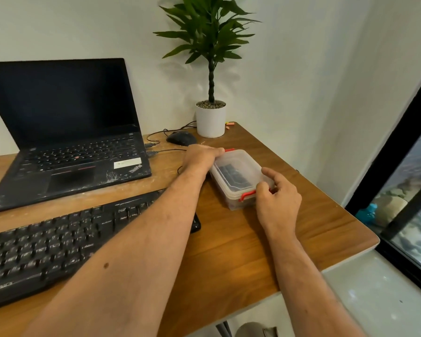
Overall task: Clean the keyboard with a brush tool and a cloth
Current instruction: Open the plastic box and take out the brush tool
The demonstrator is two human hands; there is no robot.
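A dusty black keyboard (49, 242) lies at the front left of the wooden desk (241, 251). To its right stands a translucent plastic box (238, 173) with a closed lid and red clasps; something dark shows through the lid. My left hand (199, 156) grips the box's far left corner, by the far red clasp. My right hand (277, 198) curls its thumb and fingers round the near red clasp (247, 195). My left forearm crosses over the keyboard's right end. No brush or cloth is in plain sight.
An open black laptop (66, 132) with a dusty palm rest stands behind the keyboard. A black mouse (181, 138) with cables and a white potted plant (210, 120) sit at the back. The desk's edge runs close on the right, by a dark-framed window (404, 195).
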